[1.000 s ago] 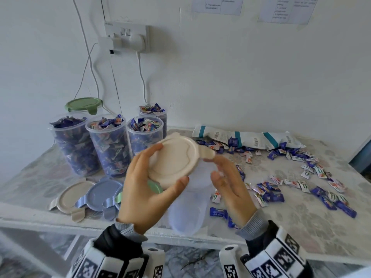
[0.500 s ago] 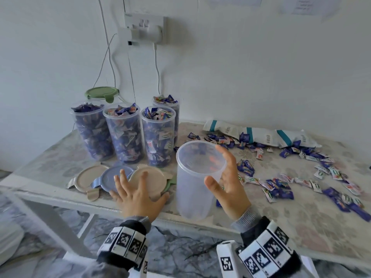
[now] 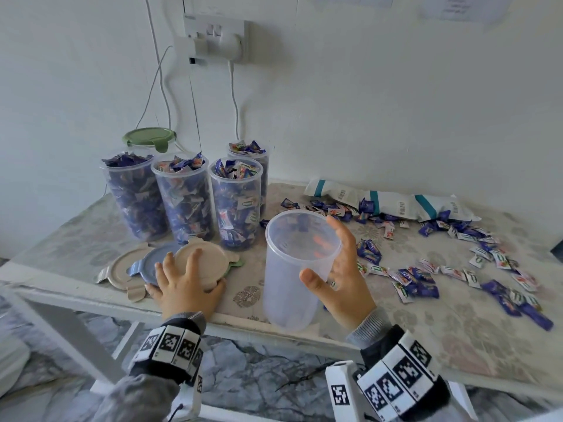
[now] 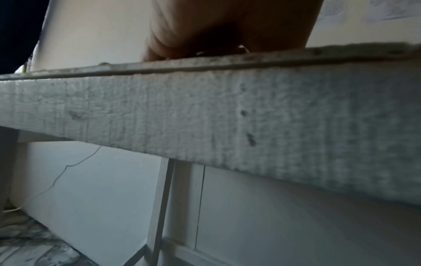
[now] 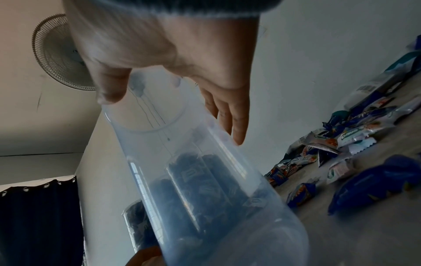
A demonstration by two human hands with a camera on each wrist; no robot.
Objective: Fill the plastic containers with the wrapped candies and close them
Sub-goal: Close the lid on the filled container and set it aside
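An empty clear plastic container (image 3: pixel 289 287) (image 5: pixel 205 189) stands upright near the table's front edge. My right hand (image 3: pixel 327 254) (image 5: pixel 170 117) holds it near the rim, thumb in front and fingers behind. My left hand (image 3: pixel 195 274) lies flat on a beige lid (image 3: pixel 210 254), which sits on a pile of lids to the left. In the left wrist view only the hand's underside (image 4: pixel 227 27) shows above the table edge (image 4: pixel 205 108). Loose wrapped candies (image 3: pixel 426 275) (image 5: pixel 341 144) are scattered to the right. Several containers full of candies (image 3: pixel 185 202) stand unlidded at the back left.
A blue lid (image 3: pixel 149 260) and another beige lid (image 3: pixel 118 269) lie under and beside my left hand. A green-lidded container (image 3: pixel 149 138) stands behind the full ones. Candy bags (image 3: pixel 396 202) lie by the wall. Cables hang from a wall socket (image 3: pixel 213 35).
A second ago both hands held the beige lid up in the air. My left hand has since laid it on the lid pile, and my right hand took hold of the upright empty container.
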